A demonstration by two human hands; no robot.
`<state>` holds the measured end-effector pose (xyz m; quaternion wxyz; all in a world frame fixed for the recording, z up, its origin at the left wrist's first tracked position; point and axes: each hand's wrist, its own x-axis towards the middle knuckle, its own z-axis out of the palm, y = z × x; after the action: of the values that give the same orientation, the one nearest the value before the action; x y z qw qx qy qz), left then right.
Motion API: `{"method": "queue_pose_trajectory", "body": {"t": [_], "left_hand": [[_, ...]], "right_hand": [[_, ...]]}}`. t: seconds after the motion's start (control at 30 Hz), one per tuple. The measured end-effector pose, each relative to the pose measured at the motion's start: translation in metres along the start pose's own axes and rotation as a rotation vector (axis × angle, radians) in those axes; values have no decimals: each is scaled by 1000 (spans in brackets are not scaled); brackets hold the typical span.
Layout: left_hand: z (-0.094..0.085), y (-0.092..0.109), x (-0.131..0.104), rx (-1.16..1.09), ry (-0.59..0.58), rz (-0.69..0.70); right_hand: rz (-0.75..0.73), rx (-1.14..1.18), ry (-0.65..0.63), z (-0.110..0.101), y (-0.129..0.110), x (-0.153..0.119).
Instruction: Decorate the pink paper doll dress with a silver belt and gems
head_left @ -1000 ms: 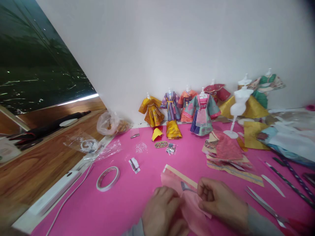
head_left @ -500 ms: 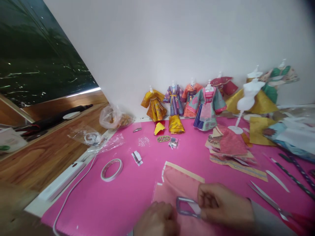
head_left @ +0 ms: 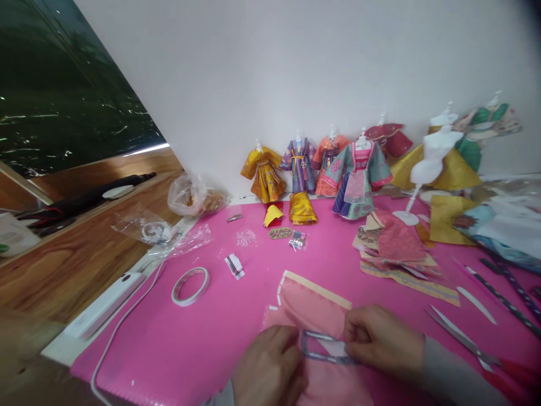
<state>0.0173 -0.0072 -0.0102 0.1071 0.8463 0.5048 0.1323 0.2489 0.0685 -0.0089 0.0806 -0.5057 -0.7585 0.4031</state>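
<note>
Pink fabric [head_left: 315, 301] lies flat at the bottom centre, with a tan strip along its upper edge and white strips of tape at its left corner. Over it is a small grey-blue frame-shaped piece [head_left: 323, 357] with a white bit inside its opening. My right hand [head_left: 380, 341] pinches the right end of this piece between thumb and fingers. At its left end is my left hand [head_left: 270, 366], fingers bent and pressed together over the fabric; whatever they hold is hidden.
Scissors [head_left: 462, 341] with red handles and pencils [head_left: 501, 299] lie right. A tape roll [head_left: 190, 286] and white power strip [head_left: 105, 304] are left. Dressed miniature forms [head_left: 357, 177] stand behind fabric scraps [head_left: 397, 248] and a bead tray [head_left: 280, 233].
My left hand has moved up and shows more in view. My right hand has shifted slightly up, still pinching the frame-shaped piece. The whole view has tilted slightly.
</note>
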Motion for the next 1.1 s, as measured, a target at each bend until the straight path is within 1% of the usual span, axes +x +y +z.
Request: {"method": "queue_pose_trajectory", "body": {"t": [0.13, 0.3, 0.47, 0.5, 0.6, 0.73, 0.8, 0.97, 1.03, 1.1], "left_hand": [[-4, 0, -2, 40, -25, 0], [-4, -1, -5, 136, 13, 50], [-4, -3, -5, 216, -6, 67], [-5, -4, -5, 225, -8, 64], [-6, -4, -4, 239, -16, 57], [-6, -3, -4, 235, -65, 23], [-7, -2, -4, 242, -81, 0], [-4, 2, 0, 268, -64, -11], [-1, 3, 2, 278, -52, -16], [1, 3, 4, 283, -48, -14]], "right_hand": [[1, -20, 41, -1, -2, 0], [-17, 10, 80, -2, 0, 1], [-68, 40, 12, 1, 1, 1], [-64, 37, 16, 2, 1, 1], [-45, -35, 41, 6, 0, 1], [-33, -125, 36, 8, 1, 2], [-4, -146, 82, 7, 2, 5], [105, -223, 280, 0, 4, 11], [112, -221, 306, -2, 3, 11], [81, -190, 294, -3, 0, 10]]}}
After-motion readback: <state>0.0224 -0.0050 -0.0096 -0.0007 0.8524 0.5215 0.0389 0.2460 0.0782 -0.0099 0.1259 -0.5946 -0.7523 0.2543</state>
